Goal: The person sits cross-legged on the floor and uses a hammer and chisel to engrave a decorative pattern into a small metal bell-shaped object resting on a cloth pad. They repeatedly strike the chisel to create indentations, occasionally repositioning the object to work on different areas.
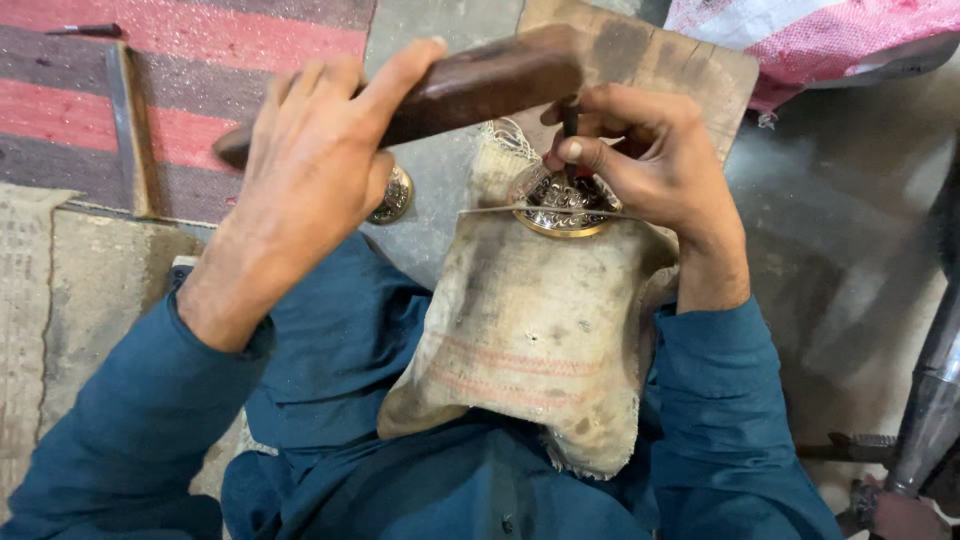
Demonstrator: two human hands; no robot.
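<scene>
Chisel [570, 125] tip hidden behind right hand [640, 150] fingers; brass piece [558, 205] partly covered; second brass piece [393, 197] mostly behind left hand [315, 150].

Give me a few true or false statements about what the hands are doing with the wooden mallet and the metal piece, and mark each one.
1. The left hand grips a wooden mallet. True.
2. The right hand is empty. False: it holds a thin punch upright.
3. The round metal piece lies on a cloth sack. True.
4. The sleeves are red. False: they are dark blue.
</scene>
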